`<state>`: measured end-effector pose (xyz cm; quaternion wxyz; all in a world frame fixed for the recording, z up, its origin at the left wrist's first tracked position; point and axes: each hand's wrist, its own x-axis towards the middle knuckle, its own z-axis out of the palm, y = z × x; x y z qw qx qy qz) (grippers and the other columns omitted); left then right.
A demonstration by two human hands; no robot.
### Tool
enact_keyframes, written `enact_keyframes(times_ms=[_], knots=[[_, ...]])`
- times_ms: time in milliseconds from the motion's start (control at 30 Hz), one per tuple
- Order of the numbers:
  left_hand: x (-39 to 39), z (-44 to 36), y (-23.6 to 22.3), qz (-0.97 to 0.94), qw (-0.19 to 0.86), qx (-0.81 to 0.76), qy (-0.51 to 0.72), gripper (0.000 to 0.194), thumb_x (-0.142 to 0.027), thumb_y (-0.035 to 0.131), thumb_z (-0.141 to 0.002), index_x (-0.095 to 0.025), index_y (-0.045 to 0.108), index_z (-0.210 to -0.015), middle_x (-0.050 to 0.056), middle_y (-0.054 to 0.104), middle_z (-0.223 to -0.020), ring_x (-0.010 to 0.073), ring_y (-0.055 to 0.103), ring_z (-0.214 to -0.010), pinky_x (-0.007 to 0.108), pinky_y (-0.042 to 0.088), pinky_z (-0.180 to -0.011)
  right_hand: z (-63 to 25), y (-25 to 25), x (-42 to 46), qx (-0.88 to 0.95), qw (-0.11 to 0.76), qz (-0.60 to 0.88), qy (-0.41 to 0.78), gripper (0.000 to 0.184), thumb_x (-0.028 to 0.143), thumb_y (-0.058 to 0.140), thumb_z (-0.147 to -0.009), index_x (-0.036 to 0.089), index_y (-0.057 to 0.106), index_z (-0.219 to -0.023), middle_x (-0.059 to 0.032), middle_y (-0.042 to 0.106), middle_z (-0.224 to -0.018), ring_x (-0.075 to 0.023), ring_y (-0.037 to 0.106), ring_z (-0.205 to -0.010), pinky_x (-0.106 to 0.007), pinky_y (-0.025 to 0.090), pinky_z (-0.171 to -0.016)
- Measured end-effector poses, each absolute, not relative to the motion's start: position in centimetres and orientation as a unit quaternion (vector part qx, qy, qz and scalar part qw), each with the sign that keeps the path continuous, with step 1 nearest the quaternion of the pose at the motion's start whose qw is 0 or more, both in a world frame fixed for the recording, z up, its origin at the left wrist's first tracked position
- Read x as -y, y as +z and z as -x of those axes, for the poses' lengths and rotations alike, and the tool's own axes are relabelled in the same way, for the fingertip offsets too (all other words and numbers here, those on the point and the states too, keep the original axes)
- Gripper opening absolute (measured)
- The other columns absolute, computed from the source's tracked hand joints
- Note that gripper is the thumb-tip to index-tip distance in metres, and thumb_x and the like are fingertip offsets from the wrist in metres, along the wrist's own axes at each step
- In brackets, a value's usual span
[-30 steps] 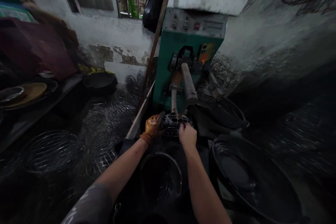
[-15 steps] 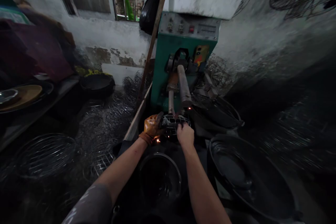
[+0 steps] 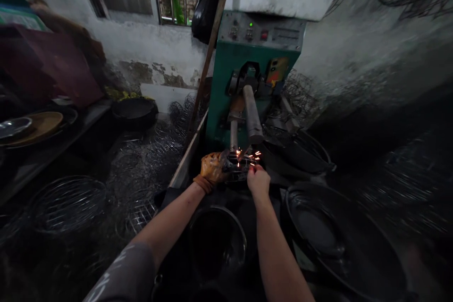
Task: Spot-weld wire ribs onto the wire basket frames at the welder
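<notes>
My left hand (image 3: 213, 169), in an orange-brown stained glove, is closed on the left side of a small wire basket (image 3: 237, 175). The bare right hand (image 3: 258, 180) pinches at the basket's right side; what exactly lies between its fingertips is too small to make out. Sparks fly at the basket's top, under the electrode arm (image 3: 252, 118) of a green spot welder (image 3: 221, 75). A lower arm (image 3: 234, 137) of the machine runs down behind the basket. A green light glows on the control panel (image 3: 262, 33).
Below my hands stands a dark round container (image 3: 217, 245). To the right lies a wide black pan (image 3: 354, 245), with another dark pan (image 3: 300, 151) behind it. Wire racks (image 3: 67, 203) are heaped on the left. A wooden pole (image 3: 212, 33) leans beside the welder.
Sparks now burst at the basket's top, where before only a few glowed below and beside it. The panel's green light has come on. The view has shifted slightly.
</notes>
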<state>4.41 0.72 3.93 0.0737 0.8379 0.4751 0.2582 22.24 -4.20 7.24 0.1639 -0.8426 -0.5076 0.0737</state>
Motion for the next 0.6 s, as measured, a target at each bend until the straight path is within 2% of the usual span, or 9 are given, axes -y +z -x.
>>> enact_keyframes(times_ms=[100, 233, 300, 400, 600], knots=[[-0.3, -3.9, 3.4, -0.825, 0.075, -0.478, 0.291, 0.092, -0.063, 0.075, -0.084, -0.017, 0.050, -0.160, 0.017, 0.070, -0.140, 0.0365, 0.067, -0.127, 0.049, 0.053, -0.111, -22.3, 7.2, 4.2, 0.507, 0.168, 0.842, 0.082, 0.036, 0.020, 0.049, -0.104, 0.006, 0.078, -0.121, -0.0189, 0.081, -0.104, -0.0290, 0.077, -0.099, -0.031, 0.049, -0.084], [0.5, -2.0, 1.7, -0.782, 0.118, -0.526, 0.314, 0.104, -0.054, 0.082, -0.078, -0.018, 0.038, -0.166, 0.016, 0.057, -0.158, 0.0351, 0.056, -0.144, 0.044, 0.047, -0.122, -22.4, 7.2, 4.1, 0.515, 0.163, 0.837, 0.087, 0.035, 0.021, 0.049, -0.105, 0.005, 0.078, -0.117, -0.0211, 0.081, -0.106, -0.0300, 0.076, -0.101, -0.032, 0.049, -0.085], [0.6, -1.1, 0.5, -0.742, 0.171, -0.587, 0.277, 0.100, -0.048, 0.084, -0.079, -0.020, 0.041, -0.164, 0.015, 0.055, -0.160, 0.0351, 0.056, -0.144, 0.043, 0.048, -0.121, -22.5, 7.1, 4.0, 0.514, 0.163, 0.838, 0.084, 0.036, 0.020, 0.049, -0.104, 0.003, 0.076, -0.119, -0.0228, 0.080, -0.107, -0.0311, 0.076, -0.102, -0.033, 0.048, -0.086], [0.1, -0.4, -0.8, -0.708, 0.226, -0.627, 0.234, 0.088, -0.039, 0.085, -0.079, -0.021, 0.050, -0.158, 0.015, 0.062, -0.154, 0.0350, 0.062, -0.139, 0.044, 0.051, -0.119, -22.8, 6.5, 3.8, 0.515, 0.181, 0.834, 0.076, 0.036, 0.019, 0.048, -0.102, 0.002, 0.076, -0.117, -0.0237, 0.080, -0.104, -0.0316, 0.076, -0.099, -0.034, 0.048, -0.085], [-0.6, -0.7, -1.2, -0.724, 0.211, -0.571, 0.325, 0.073, -0.043, 0.083, -0.080, -0.017, 0.063, -0.145, 0.016, 0.070, -0.139, 0.0368, 0.067, -0.130, 0.048, 0.055, -0.114, -24.2, 3.8, 3.2, 0.503, 0.272, 0.817, 0.078, 0.033, 0.025, 0.052, -0.093, 0.007, 0.079, -0.101, -0.0214, 0.079, -0.092, -0.0315, 0.073, -0.089, -0.035, 0.049, -0.080]])
